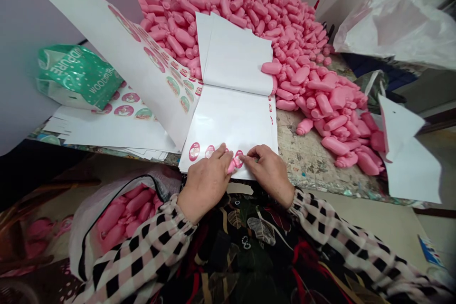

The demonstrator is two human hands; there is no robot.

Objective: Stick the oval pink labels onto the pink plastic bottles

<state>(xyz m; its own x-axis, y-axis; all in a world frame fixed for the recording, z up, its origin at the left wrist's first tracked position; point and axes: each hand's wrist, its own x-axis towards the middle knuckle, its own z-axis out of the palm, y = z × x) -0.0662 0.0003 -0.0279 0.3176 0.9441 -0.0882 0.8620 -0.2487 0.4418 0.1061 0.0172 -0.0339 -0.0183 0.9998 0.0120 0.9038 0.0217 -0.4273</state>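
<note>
My left hand [208, 178] is closed on a small pink plastic bottle [233, 165], which lies low over the front edge of a sticker sheet [231, 118]. Most of the bottle is hidden by the fingers. Just to its right, my right hand [270, 171] pinches at an oval pink sticker [240, 156] beside the bottle. Whether that sticker is still partly on the sheet I cannot tell. Other oval stickers [194, 151] show along the sheet's front row, left of my hands. The sheet's middle is blank white backing.
A large heap of pink bottles [249, 4] covers the table's back and right. Printed sticker sheets [121, 118] and a green bag [78, 76] lie left. Below stands an open sack of bottles [131, 209]. Torn backing paper [409, 156] hangs over the right edge.
</note>
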